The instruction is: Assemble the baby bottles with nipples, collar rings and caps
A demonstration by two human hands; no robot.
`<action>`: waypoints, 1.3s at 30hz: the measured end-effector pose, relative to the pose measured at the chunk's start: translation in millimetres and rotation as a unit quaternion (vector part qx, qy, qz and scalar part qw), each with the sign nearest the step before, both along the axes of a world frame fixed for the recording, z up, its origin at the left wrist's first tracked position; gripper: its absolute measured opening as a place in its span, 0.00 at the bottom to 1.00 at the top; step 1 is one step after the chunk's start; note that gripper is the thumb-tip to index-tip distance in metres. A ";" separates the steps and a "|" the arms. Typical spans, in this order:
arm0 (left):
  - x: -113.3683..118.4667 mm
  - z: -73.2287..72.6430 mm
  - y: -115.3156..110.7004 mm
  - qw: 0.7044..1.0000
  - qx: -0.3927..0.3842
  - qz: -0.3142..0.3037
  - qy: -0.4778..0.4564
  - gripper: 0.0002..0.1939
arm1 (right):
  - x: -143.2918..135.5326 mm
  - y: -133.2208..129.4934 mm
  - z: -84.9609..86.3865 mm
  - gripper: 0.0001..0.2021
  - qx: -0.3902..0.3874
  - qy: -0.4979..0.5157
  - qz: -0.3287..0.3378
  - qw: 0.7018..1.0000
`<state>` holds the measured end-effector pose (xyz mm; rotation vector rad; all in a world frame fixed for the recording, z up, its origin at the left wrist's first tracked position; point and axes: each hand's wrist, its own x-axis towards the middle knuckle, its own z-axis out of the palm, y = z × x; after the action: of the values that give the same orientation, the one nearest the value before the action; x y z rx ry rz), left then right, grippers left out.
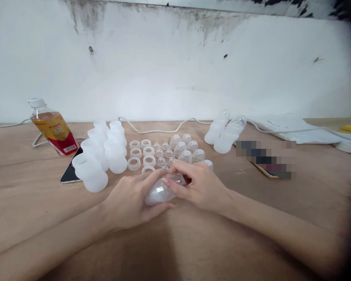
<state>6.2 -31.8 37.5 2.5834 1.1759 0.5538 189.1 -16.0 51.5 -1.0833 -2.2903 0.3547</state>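
The largest thing is the white wall (158,70), which has stains and small holes. In front of it is the brown wooden table (35,203). At the right, near the wall, lies a white sheet (298,128). At the left, a drink bottle (55,130) with a white cap stands beside a black phone (68,171); in the picture it looks tilted.

Low in the middle are the two hands, with one small bottle (159,192) between them, above the near part of the table. The left hand (131,199) is closed around its lower body, with the fingers on one side and the thumb on the other. The right hand (203,185) is clamped on its clear upper end, between thumb and bent fingers.

Behind the left hand, white cloudy bottles (95,175) stand in two rows. Two capped bottles (225,138) stand well apart from them, at the right. Near these is a flat object (266,160), hidden by blurred squares. Beyond the hands are clear domes (185,156), then white rings (133,163), and between these groups the clear teats (160,161), the smallest. A thin white cable (158,131) runs behind them.
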 end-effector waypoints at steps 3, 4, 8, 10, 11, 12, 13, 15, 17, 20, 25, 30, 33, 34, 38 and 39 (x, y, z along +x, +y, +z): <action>-7.8 -1.4 5.7 0.999 -0.010 0.034 -0.032 0.26 | 18.7 14.1 18.7 0.17 0.047 0.007 -0.039 0.998; -10.7 -1.6 7.6 0.998 -0.012 0.049 -0.046 0.26 | 26.8 19.5 25.9 0.17 0.061 -0.004 -0.055 0.997; -17.4 -1.0 12.4 0.994 -0.019 0.088 -0.069 0.23 | 51.5 35.6 41.0 0.18 0.061 -0.209 -0.049 0.975; -17.2 -0.9 12.8 0.994 -0.020 0.092 -0.063 0.23 | 54.0 39.1 35.5 0.18 0.071 -0.304 -0.035 0.949; -16.7 -1.0 12.6 0.994 -0.018 0.091 -0.061 0.23 | 53.3 40.3 30.3 0.17 0.079 -0.336 -0.027 0.938; -16.3 -1.3 12.4 0.994 -0.014 0.091 -0.060 0.23 | 52.1 41.5 24.3 0.16 0.088 -0.357 -0.019 0.930; -16.0 -1.7 12.1 0.994 -0.011 0.091 -0.059 0.22 | 50.8 42.8 18.4 0.16 0.096 -0.371 -0.013 0.924; -16.0 -2.4 11.6 0.994 -0.009 0.089 -0.057 0.22 | 49.7 45.7 8.8 0.16 0.108 -0.382 -0.007 0.918; -16.4 -3.0 11.4 0.994 -0.004 0.088 -0.059 0.22 | 50.9 48.5 3.9 0.18 0.111 -0.379 -0.004 0.919; -16.9 -3.2 11.7 0.995 -0.002 0.082 -0.062 0.22 | 54.1 51.5 2.9 0.24 0.115 -0.357 -0.005 0.927; -16.7 -3.3 12.9 0.995 0.002 0.081 -0.063 0.22 | 55.8 57.4 -4.3 0.36 0.132 -0.320 0.035 0.938; -16.3 -2.4 12.0 0.995 -0.003 0.075 -0.064 0.22 | 57.5 67.4 -19.1 0.40 0.084 -0.324 0.025 0.942; -16.1 -1.3 11.4 0.995 -0.006 0.072 -0.063 0.21 | 59.2 71.2 -23.6 0.39 0.057 -0.307 0.028 0.950; -16.1 -1.0 11.3 0.995 -0.007 0.073 -0.062 0.21 | 59.9 72.2 -24.1 0.39 0.049 -0.302 0.030 0.951; -16.8 -1.5 11.7 0.995 -0.007 0.077 -0.056 0.22 | 60.0 72.2 -18.4 0.38 0.037 -0.275 0.028 0.960; -16.7 -2.4 11.7 0.995 -0.009 0.077 -0.056 0.22 | 58.1 69.6 -14.4 0.38 0.046 -0.258 0.025 0.965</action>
<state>-10.5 -20.0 35.1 2.4260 1.3429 0.7077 247.2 53.7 37.1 -1.1752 -2.7581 -0.0256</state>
